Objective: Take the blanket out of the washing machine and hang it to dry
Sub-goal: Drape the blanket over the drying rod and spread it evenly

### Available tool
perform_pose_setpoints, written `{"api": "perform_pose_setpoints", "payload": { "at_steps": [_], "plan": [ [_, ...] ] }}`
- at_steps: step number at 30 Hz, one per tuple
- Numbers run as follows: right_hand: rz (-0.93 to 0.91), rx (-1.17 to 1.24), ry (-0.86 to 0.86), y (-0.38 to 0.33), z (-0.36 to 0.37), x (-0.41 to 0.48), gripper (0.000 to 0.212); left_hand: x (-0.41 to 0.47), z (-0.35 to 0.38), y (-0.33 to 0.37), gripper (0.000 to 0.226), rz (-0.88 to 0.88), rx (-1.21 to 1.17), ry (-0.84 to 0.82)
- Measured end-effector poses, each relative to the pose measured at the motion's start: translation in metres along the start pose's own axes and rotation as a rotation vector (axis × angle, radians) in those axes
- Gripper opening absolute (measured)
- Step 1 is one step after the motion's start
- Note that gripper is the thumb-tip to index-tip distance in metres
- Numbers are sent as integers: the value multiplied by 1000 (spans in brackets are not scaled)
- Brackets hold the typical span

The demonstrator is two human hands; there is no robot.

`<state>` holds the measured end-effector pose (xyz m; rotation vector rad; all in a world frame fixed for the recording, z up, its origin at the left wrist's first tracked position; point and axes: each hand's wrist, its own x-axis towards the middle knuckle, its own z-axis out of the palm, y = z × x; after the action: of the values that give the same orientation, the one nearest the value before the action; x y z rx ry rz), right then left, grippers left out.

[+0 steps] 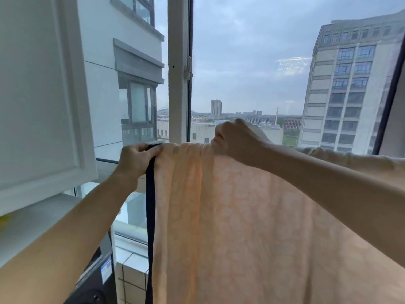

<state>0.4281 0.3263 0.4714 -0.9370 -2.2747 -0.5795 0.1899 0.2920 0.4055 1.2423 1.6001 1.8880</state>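
Two hands pinch the top edge of the pale peach patterned fabric blanket (241, 216), hanging below the white window post (178, 84): left hand (135, 160) left of it, right hand (237, 139) right. Support hidden; judged risk: bunched, damp cloth may slide off when released.

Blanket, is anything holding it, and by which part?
The blanket is held by its top edge: left hand at the corner by the dark trim, right hand gripping bunched fabric.
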Motion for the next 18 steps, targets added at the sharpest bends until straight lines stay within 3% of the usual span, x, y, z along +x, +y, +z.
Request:
{"api": "perform_pose_setpoints", "payload": {
  "at_steps": [5, 10, 13, 18],
  "plan": [
    [32, -44, 5, -16, 10, 22, 29, 22, -27, 3, 25, 62, -56, 142],
    [41, -42, -64, -36, 17, 46, 16, 49, -64, -16, 4, 72, -97, 281],
    [45, -22, -79, -47, 25, 58, 23, 59, -92, -36, 11, 39, -91, 350],
    [19, -26, -77, -67, 40, 77, 17, 58, -126, -76, 16, -15, -19, 309]
  ]
}}
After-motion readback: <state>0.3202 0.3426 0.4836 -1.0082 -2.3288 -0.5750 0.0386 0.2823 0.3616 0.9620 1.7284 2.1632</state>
